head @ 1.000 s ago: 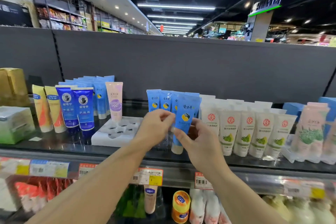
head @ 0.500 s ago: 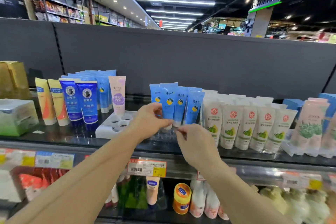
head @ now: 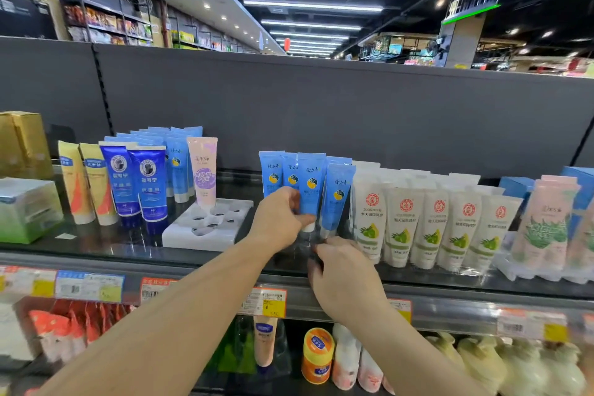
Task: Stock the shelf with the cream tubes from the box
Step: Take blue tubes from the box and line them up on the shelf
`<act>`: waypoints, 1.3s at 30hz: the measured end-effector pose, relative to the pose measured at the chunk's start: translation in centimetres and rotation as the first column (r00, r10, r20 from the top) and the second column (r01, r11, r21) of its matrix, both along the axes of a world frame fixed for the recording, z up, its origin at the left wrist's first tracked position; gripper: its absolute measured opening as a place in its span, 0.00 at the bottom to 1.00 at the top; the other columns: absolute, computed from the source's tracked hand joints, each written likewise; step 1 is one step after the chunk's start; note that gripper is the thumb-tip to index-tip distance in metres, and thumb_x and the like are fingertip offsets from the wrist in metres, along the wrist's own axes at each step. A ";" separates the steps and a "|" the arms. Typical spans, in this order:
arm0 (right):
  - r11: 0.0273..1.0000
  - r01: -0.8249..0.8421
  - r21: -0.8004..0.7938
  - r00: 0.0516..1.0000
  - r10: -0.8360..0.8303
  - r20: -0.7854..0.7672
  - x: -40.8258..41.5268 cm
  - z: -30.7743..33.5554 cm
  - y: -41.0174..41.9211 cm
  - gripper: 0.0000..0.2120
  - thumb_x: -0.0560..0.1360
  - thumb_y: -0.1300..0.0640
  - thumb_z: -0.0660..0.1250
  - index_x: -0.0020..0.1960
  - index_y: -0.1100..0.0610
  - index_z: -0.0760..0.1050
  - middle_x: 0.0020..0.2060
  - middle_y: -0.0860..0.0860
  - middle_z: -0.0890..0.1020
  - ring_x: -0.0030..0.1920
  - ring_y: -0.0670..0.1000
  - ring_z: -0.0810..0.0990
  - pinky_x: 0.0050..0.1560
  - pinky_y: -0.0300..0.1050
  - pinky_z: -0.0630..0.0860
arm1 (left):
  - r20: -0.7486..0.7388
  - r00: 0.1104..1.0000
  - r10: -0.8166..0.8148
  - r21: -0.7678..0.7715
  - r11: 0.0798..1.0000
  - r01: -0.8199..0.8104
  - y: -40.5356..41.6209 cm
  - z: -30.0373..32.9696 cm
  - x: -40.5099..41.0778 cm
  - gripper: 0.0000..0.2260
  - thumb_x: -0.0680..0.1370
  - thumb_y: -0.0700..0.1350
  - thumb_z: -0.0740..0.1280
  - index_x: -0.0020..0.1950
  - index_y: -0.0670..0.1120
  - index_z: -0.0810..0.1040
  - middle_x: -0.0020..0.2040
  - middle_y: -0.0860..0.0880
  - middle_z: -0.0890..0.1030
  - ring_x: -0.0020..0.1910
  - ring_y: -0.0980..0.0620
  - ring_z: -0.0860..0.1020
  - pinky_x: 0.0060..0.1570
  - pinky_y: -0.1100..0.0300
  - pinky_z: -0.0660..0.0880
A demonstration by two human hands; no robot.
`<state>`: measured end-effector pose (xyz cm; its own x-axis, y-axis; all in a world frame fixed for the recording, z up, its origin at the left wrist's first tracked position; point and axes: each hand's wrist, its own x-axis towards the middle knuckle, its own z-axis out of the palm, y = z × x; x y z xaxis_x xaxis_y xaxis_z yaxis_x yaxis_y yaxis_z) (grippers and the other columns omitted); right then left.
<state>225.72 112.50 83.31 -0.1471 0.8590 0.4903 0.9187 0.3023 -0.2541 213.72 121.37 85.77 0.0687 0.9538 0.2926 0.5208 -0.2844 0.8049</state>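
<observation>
Head view. Left hand [head: 279, 219] grips a light blue cream tube [head: 310, 190] near its white cap, thumb and fingers pinched round the lower end; tube upright, cap down, in a cluster of four like tubes mid-shelf near the front edge. Right hand [head: 345, 273] sits just below and right of it at the shelf's [head: 128, 246] front edge, fingers curled, blurred; cannot tell whether it holds anything. White tubes [head: 430, 222] stand just right of the cluster. White holed tray [head: 209, 225] to the left, one pink tube [head: 203, 170] in it.

Glossy plastic cream tubes [head: 310, 185], glossy dark shelf [head: 135, 247]
</observation>
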 end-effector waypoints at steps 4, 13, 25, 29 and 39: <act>1.000 -0.008 -0.009 1.000 0.008 -0.012 0.3 0.0 0.1 0.12 0.79 0.49 0.58 0.52 0.52 0.78 0.48 0.46 0.76 0.49 0.46 0.73 0.48 0.37 0.71 | -0.074 0.997 0.016 -0.037 0.999 -0.019 0.2 -0.5 0.6 0.16 0.73 0.45 0.74 0.58 0.49 0.75 0.54 0.53 0.81 0.56 0.54 0.79 0.59 0.54 0.76; 0.999 -0.052 0.005 0.998 0.053 -0.040 0.6 0.0 0.3 0.10 0.78 0.49 0.60 0.52 0.51 0.77 0.47 0.45 0.78 0.49 0.45 0.74 0.48 0.36 0.72 | -0.225 0.968 0.109 -0.066 0.990 -0.126 0.1 -0.5 0.5 0.15 0.73 0.54 0.73 0.56 0.52 0.77 0.53 0.55 0.82 0.52 0.55 0.80 0.56 0.51 0.78; 0.995 -0.096 -0.015 0.992 0.094 -0.083 0.0 0.2 0.9 0.09 0.77 0.51 0.62 0.55 0.50 0.77 0.49 0.46 0.79 0.51 0.46 0.73 0.49 0.38 0.71 | -0.287 0.948 0.139 -0.076 0.983 -0.167 -2.1 -0.2 -0.8 0.20 0.73 0.54 0.73 0.61 0.50 0.76 0.56 0.55 0.82 0.56 0.55 0.78 0.61 0.50 0.73; 0.990 -0.139 -0.011 0.985 0.137 -0.100 -2.6 0.8 0.6 0.08 0.77 0.51 0.61 0.53 0.50 0.77 0.46 0.46 0.78 0.47 0.46 0.72 0.46 0.39 0.68 | -0.226 0.959 0.174 -0.008 0.984 -0.181 -4.9 0.0 -4.5 0.17 0.75 0.53 0.70 0.62 0.49 0.76 0.55 0.55 0.82 0.56 0.56 0.78 0.60 0.52 0.74; 0.919 -0.393 -0.023 0.919 0.392 -0.048 -24.8 0.4 -3.9 0.12 0.75 0.51 0.58 0.50 0.54 0.78 0.48 0.54 0.81 0.51 0.56 0.78 0.49 0.49 0.75 | -0.196 0.865 0.461 0.056 0.886 -0.460 -17.1 -1.9 -26.7 0.12 0.77 0.53 0.68 0.57 0.49 0.80 0.50 0.54 0.81 0.53 0.54 0.79 0.54 0.58 0.74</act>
